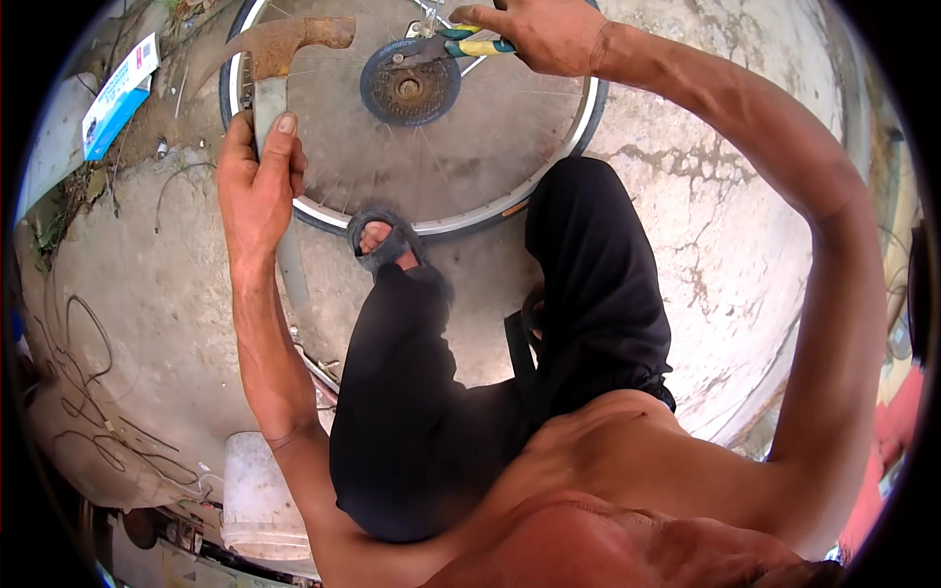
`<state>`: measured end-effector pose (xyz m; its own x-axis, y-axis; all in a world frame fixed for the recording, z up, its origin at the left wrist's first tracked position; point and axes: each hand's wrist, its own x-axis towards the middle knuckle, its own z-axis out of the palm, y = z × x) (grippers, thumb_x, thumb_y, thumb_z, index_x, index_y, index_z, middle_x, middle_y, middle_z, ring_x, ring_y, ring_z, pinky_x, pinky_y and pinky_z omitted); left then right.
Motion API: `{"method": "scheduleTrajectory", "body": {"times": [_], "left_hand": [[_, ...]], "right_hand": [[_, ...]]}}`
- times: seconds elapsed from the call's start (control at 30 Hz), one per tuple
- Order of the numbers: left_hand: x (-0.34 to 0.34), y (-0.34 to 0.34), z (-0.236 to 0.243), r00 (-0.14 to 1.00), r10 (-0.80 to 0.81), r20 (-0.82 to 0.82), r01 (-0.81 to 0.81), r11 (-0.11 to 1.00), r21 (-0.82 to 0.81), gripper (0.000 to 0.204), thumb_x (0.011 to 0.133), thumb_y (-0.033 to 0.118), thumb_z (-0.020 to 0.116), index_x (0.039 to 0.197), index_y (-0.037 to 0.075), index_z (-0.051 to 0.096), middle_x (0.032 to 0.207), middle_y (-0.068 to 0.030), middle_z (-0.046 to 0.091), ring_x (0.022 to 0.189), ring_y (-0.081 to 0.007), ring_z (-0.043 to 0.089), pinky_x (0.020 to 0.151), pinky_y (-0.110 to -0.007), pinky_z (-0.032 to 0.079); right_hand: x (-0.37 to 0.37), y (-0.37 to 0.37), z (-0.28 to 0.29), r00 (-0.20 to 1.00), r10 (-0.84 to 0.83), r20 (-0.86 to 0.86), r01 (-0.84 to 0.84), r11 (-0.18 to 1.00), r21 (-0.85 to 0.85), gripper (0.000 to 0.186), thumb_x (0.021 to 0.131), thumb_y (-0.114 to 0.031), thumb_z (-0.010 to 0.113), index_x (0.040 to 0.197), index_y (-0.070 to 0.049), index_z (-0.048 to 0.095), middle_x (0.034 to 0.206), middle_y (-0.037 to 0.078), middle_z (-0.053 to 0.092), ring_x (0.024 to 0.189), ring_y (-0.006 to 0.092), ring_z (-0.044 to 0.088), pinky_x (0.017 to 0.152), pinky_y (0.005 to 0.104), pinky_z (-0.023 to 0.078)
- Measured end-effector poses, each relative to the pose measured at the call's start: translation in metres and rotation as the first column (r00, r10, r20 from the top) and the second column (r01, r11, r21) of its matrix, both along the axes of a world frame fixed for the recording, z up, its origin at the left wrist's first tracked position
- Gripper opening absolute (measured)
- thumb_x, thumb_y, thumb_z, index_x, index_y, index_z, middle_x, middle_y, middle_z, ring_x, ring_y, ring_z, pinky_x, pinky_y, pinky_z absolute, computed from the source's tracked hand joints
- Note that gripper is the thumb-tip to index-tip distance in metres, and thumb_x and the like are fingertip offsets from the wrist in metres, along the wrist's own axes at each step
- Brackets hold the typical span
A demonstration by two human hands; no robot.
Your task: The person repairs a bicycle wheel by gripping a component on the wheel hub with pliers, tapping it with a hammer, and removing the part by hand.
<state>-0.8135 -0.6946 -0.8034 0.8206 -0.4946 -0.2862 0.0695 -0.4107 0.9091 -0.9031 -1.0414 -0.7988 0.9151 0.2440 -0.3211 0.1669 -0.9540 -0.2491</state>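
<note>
My left hand is wrapped round the pale handle of a hammer, its thumb along the handle. The rusty hammer head is raised at the left side of a bicycle wheel. In my right hand are pliers with green and yellow grips. Their dark jaws point left, over the dark round disc at the wheel's middle. A small bolt-like piece shows at the jaw tips; whether they grip it I cannot tell. Rust covers the hub centre. The wheel's far edge is cut off.
The wheel lies on cracked concrete, by my sandalled foot. At the left are a blue and white box and loose dark cable. A whitish bucket stands at the lower left, near my left arm.
</note>
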Motion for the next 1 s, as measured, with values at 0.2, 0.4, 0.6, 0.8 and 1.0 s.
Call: {"method": "scheduleTrajectory", "body": {"times": [0.2,0.4,0.6,0.8,1.0], "left_hand": [[-0.029,0.002,-0.028,0.982,0.08,-0.174,-0.09,0.995,-0.05,0.025,0.106,0.029,0.066,0.104,0.005,0.058,0.074,-0.0016,0.059,0.058,-0.0087,0.051,0.055,-0.024,0.042],[-0.035,0.005,-0.024,0.993,0.077,-0.09,-0.079,0.997,-0.021,0.03,0.106,0.03,0.065,0.101,0.001,0.057,0.072,-0.0041,0.061,0.058,-0.0104,0.054,0.053,-0.027,0.044],[-0.028,0.0,-0.029,0.973,-0.157,0.167,0.098,0.943,0.318,0.042,0.104,0.039,0.065,0.106,-0.002,0.057,0.074,-0.0099,0.063,0.069,-0.0184,0.062,0.063,-0.037,0.049],[-0.019,-0.001,0.016,0.973,0.18,0.143,-0.178,0.984,-0.029,0.037,0.104,0.037,0.066,0.102,0.001,0.057,0.071,-0.005,0.062,0.06,-0.0111,0.055,0.056,-0.03,0.044],[-0.024,-0.008,-0.033,0.96,-0.216,0.179,0.138,0.92,0.367,0.043,0.104,0.038,0.066,0.107,-0.002,0.052,0.07,-0.0185,0.057,0.069,-0.0305,0.063,0.068,-0.047,0.049]], "right_hand": [[0.008,-0.003,-0.007,0.986,0.154,0.066,-0.147,0.984,-0.096,0.047,0.095,-0.014,0.06,0.141,-0.014,0.057,0.102,0.025,0.066,0.087,0.0442,0.071,0.074,0.0533,0.057],[0.015,0.002,-0.001,0.977,0.203,0.071,-0.186,0.963,-0.193,0.04,0.096,-0.017,0.059,0.137,-0.018,0.059,0.101,0.022,0.067,0.089,0.0416,0.072,0.074,0.0523,0.058],[0.023,0.004,-0.002,0.978,0.21,0.007,-0.204,0.956,-0.213,0.035,0.099,-0.018,0.056,0.133,-0.018,0.059,0.102,0.022,0.067,0.09,0.0416,0.073,0.074,0.0527,0.059],[0.026,0.008,0.009,0.979,0.193,-0.058,-0.201,0.943,-0.265,0.033,0.099,-0.017,0.056,0.132,-0.018,0.06,0.105,0.022,0.067,0.094,0.0411,0.073,0.077,0.0509,0.059],[0.029,0.011,0.02,0.974,0.2,-0.108,-0.217,0.957,-0.192,0.034,0.101,-0.018,0.056,0.135,-0.016,0.06,0.113,0.024,0.067,0.1,0.04,0.072,0.081,0.0502,0.059]]}}
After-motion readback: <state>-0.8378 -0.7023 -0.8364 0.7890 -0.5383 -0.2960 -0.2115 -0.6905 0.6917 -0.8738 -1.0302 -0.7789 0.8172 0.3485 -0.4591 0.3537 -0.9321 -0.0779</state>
